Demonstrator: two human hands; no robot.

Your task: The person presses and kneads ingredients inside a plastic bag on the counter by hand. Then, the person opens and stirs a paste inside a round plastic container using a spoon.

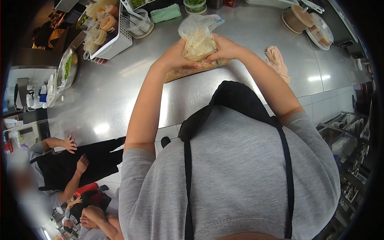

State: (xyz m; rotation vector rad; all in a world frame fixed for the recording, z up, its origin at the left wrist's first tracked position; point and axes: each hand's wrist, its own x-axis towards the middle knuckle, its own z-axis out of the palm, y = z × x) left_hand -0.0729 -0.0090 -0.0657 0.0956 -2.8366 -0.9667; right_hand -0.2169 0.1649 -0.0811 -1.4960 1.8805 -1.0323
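Between my two hands is a clear plastic bag [199,43] filled with pale, shredded-looking food, its loose top flopping toward the back. My left hand [176,56] wraps the bag's left side, and my right hand [225,48] grips its right side with the thumb near the lower front. Under the bag and my fingers lies a wider, flat bag of similar yellowish food [182,73] on the steel counter [120,96]. My hands hide part of both bags.
A white basket [117,45] of squeeze bottles stands back left, beside a tub of utensils [140,25] and a green cloth [165,13]. A pink cloth [277,64] lies right. Lidded containers [298,19] sit back right. A co-worker [64,164] stands at the left counter edge.
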